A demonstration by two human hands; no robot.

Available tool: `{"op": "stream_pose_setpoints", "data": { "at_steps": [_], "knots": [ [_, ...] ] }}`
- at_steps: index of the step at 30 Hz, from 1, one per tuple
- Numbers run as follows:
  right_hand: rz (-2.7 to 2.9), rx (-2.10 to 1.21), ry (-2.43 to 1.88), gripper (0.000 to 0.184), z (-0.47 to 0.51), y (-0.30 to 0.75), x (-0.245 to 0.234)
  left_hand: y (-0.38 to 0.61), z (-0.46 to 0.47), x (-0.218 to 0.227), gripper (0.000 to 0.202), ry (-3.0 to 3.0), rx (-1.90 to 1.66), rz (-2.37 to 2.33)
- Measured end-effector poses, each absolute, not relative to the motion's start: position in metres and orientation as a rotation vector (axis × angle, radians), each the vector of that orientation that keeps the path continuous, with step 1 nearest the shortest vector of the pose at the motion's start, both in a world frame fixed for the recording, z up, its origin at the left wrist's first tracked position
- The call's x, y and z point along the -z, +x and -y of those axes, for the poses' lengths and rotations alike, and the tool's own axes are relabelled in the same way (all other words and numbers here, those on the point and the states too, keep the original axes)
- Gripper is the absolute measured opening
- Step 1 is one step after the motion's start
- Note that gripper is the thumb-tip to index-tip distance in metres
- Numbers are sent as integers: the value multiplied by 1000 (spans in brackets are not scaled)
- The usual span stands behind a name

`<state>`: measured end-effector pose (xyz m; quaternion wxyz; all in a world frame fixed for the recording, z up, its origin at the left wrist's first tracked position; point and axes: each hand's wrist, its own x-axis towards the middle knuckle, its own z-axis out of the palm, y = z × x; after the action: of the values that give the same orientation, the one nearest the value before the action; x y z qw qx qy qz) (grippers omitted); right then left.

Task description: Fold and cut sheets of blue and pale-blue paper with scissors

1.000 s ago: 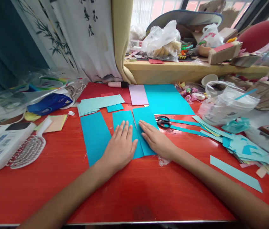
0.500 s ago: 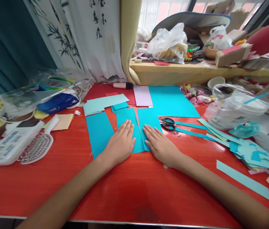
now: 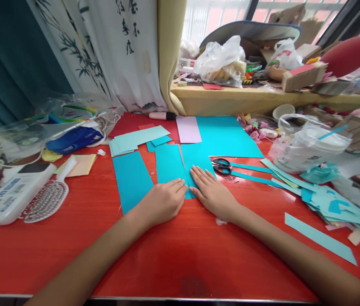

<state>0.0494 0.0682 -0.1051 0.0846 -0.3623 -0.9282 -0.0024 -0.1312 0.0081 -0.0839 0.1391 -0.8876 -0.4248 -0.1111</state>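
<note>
My right hand (image 3: 213,189) lies flat with fingers stretched out on the lower part of a bright blue paper piece (image 3: 195,155). Against its left side is another blue paper piece (image 3: 169,163), with a thin, tapering gap between them toward the top. My left hand (image 3: 165,199) rests over that piece's lower edge, fingers close together and slightly bent, pointing right; it grips nothing that I can see. Its fingertips come near the seam between the two pieces. A third blue paper piece (image 3: 131,178) lies left of my left hand, partly under the wrist.
Black-handled scissors (image 3: 222,166) lie right of the papers, beside blue strips (image 3: 253,176) and a heap of paper scraps (image 3: 333,204). A pale strip (image 3: 320,238) is nearer the front. At left are a hairbrush (image 3: 47,197) and a white box (image 3: 14,191). A large blue sheet (image 3: 227,136) lies behind.
My left hand has slid down toward the paper's lower edge, its fingers turning from pointing away to pointing right. My right hand stays flat on its piece. The view has shifted slightly.
</note>
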Motion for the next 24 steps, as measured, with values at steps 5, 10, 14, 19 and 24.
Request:
{"op": "stream_pose_setpoints", "data": {
  "at_steps": [5, 10, 14, 19, 24],
  "knots": [
    [2785, 43, -1109, 62, -67, 49, 104, -127, -3, 83, 36, -2569, 263, 1272],
    [2770, 26, -1126, 62, -66, 49, 103, -121, 2, 81, 39, -2530, 244, 1337],
    [2765, 28, -1152, 62, -64, 48, 102, -117, 3, 82, 40, -2513, 207, 1365],
    [2777, 27, -1146, 63, -64, 48, 102, -109, 9, 82, 42, -2487, 103, 1407],
    [2775, -4, -1139, 62, -65, 48, 102, -105, 13, 82, 43, -2457, 53, 1406]
  ]
}}
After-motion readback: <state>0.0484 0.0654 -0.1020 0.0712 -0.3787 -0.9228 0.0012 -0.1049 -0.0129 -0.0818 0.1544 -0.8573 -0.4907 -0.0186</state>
